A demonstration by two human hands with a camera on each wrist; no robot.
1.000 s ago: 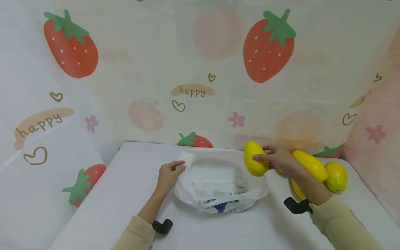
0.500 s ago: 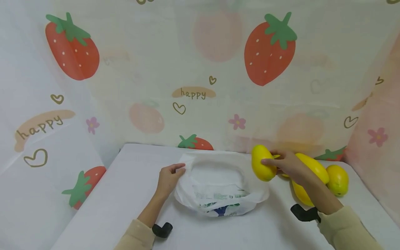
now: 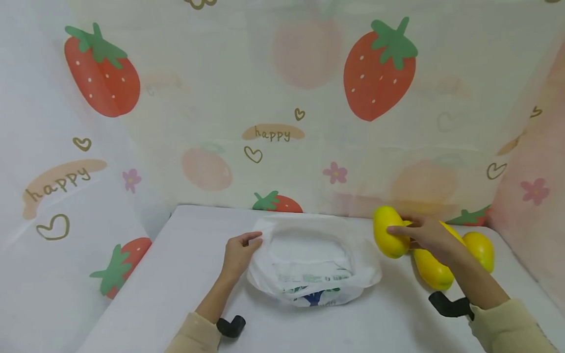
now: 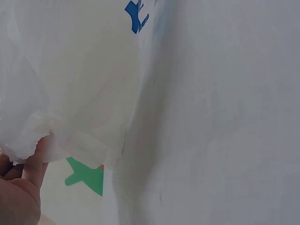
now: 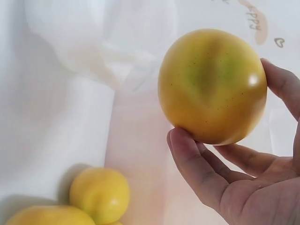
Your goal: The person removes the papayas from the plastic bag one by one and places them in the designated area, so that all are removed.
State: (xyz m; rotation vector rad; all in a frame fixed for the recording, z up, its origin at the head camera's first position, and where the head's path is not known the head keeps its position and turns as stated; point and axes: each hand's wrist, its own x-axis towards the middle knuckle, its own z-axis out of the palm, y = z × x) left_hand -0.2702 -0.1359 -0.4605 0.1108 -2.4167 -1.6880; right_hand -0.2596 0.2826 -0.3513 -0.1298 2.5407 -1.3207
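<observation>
My left hand (image 3: 238, 252) pinches the left edge of the mouth of a white plastic bag (image 3: 366, 269) that has blue and green print. In the left wrist view, the fingers (image 4: 35, 166) are at the thin film's edge. My right hand (image 3: 434, 240) holds a yellow mango (image 3: 388, 238) raised to the right of the bag. Seen from the right wrist, thumb and fingers clasp this mango (image 5: 211, 89), its rounded end facing the camera. Beyond and below the right hand lie more mangoes (image 3: 434, 272), partly hidden by the hand and forearm.
At the far right of the white table (image 3: 176, 284) rests another mango (image 3: 481, 250), close to the covered side. A white cloth wall (image 3: 273, 166) with printed strawberries rises behind the table. Black wrist mounts (image 3: 231, 327) stick out from both sleeves.
My right hand has carried the mango rightward, from beside the bag's mouth toward the other mangoes. The left hand keeps its place at the bag's edge.
</observation>
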